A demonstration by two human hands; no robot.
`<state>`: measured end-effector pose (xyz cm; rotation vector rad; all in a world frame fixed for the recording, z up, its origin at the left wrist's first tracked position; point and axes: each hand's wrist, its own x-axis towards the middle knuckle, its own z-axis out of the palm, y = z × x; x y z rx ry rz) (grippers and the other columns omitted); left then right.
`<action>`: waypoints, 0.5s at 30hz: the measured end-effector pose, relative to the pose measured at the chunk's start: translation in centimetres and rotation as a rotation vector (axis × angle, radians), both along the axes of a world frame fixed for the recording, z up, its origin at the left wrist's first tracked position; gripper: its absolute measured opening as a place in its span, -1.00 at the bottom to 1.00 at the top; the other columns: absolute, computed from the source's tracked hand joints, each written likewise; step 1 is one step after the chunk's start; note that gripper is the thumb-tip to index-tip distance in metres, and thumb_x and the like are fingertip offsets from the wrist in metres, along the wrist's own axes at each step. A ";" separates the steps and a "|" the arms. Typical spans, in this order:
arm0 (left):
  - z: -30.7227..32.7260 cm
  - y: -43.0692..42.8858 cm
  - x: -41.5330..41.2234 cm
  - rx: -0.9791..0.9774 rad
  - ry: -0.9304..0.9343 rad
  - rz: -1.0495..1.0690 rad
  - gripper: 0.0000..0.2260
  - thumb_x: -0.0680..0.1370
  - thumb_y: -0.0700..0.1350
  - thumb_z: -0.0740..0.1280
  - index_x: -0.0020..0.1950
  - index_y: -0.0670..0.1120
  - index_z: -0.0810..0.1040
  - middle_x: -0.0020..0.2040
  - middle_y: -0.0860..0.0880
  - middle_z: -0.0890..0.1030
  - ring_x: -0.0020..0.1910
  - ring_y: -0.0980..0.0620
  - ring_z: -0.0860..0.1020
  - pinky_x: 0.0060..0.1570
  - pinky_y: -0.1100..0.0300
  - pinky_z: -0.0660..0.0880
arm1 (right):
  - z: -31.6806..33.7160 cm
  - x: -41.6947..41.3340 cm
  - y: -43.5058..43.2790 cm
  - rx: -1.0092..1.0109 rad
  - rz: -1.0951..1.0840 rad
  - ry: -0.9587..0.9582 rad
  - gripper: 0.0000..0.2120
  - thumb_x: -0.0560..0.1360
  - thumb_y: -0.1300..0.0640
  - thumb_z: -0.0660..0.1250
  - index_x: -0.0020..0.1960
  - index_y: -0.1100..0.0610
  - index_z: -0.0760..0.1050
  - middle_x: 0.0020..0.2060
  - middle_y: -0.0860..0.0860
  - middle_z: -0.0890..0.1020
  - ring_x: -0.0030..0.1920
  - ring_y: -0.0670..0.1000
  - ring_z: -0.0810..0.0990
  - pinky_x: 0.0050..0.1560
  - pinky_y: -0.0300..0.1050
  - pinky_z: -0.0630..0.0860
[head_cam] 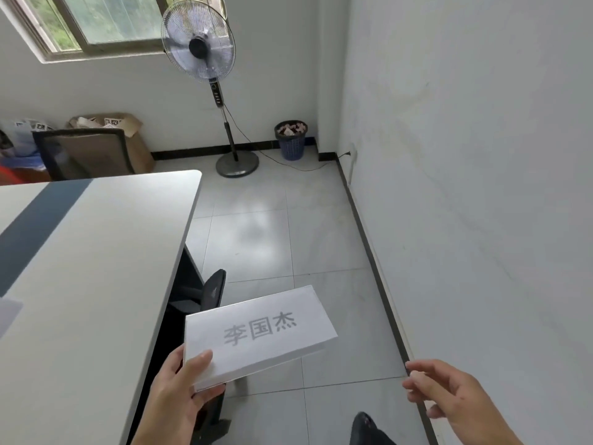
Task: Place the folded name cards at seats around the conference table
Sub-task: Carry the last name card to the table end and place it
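Name cards (256,332): flat white paper stack, left hand (179,390) gripping.

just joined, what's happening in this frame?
A person stands beside the conference table, left hand holding a stack of folded name cards by its near corner. The right hand is open and empty, off to the side. No card stands on the visible part of the table yet.

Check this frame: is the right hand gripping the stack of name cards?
No. The right hand hangs open and empty beside the wall, while the left hand alone holds the stack of name cards.
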<state>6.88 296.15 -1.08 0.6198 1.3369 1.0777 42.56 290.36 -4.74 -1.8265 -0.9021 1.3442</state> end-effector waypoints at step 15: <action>-2.9 33.4 7.4 -0.104 -0.018 0.131 -0.51 0.38 -0.18 0.40 0.30 -0.16 0.45 0.11 -0.22 0.54 -0.02 -0.25 0.52 -0.11 -0.05 0.50 | 0.2 8.9 39.6 0.045 0.133 -0.003 -0.89 0.51 0.21 0.35 0.02 0.12 0.61 -0.21 0.05 0.74 -0.21 0.01 0.70 -0.25 -0.15 0.49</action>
